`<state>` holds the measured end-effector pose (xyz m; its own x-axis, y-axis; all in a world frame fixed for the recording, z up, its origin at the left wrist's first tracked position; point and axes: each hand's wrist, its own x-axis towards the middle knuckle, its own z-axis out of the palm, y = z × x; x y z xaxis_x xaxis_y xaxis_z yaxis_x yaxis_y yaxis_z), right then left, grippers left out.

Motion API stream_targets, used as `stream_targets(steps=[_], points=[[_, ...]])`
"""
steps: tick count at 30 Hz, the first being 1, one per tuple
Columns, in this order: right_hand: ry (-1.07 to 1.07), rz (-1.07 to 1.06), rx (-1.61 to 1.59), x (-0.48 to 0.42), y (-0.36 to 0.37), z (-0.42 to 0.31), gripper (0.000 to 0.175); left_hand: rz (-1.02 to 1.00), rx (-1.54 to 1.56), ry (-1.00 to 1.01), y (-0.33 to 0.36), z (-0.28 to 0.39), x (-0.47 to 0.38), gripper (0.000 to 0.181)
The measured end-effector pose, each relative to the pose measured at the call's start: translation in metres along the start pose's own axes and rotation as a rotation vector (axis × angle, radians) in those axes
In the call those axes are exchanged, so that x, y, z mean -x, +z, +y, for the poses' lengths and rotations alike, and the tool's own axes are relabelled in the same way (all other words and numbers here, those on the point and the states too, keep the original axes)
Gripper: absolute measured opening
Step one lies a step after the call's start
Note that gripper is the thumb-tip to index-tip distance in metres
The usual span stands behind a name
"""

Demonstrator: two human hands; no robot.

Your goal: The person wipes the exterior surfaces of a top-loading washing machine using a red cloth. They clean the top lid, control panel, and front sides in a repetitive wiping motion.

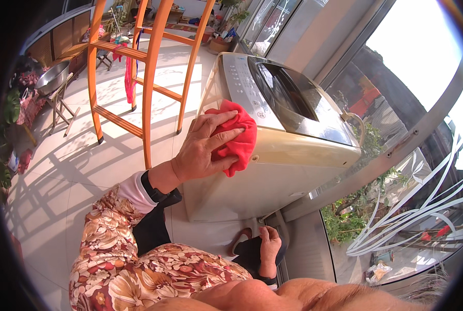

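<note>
My left hand (206, 145) presses a crumpled red cloth (241, 136) against the front corner of a top-loading washing machine (231, 190), where the control panel (243, 85) meets the side. Its fingers are spread over the cloth, and a dark band circles the wrist. The machine has a cream top frame and a lid with a dark window (288, 91), which looks closed. Lower down, beside the machine's base, my right hand (269, 247) hangs near my dark-trousered leg. Its fingers are curled in, with nothing visible in them.
An orange stepladder (149, 77) stands left of the machine, with red strips of cloth (129, 79) hanging from it. Farther left, a metal basin (53, 77) rests on a folding stool (60, 103). A window with a metal frame (402, 144) borders the machine's right side.
</note>
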<state>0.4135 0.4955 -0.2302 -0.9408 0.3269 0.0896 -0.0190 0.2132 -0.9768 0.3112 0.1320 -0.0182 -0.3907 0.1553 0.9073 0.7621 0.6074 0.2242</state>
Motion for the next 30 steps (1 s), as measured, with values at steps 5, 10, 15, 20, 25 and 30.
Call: stream_targets(steps=[5, 10, 15, 20, 25, 30], points=[[-0.392, 0.174, 0.698, 0.039, -0.048, 0.007, 0.031, 0.07, -0.005, -0.103, 0.02, -0.041, 0.008, 0.069], [-0.203, 0.185, 0.992, 0.069, -0.06, 0.015, 0.079, 0.085, 0.275, -0.393, 0.052, -0.105, 0.028, 0.067], [-0.082, 0.211, 0.942, 0.065, -0.06, 0.015, 0.083, 0.055, 0.34, -0.558, 0.069, -0.152, 0.037, 0.062], [-0.092, 0.217, 0.95, 0.06, -0.055, 0.012, 0.081, 0.037, 0.375, -0.615, 0.08, -0.19, 0.037, 0.063], [-0.111, 0.249, 0.974, 0.055, -0.051, 0.016, 0.08, 0.125, 0.504, -0.518, 0.097, -0.259, 0.003, 0.059], [-0.21, 0.292, 0.955, 0.05, -0.05, 0.028, 0.082, 0.165, 0.417, -0.58, 0.09, -0.302, -0.05, 0.048]])
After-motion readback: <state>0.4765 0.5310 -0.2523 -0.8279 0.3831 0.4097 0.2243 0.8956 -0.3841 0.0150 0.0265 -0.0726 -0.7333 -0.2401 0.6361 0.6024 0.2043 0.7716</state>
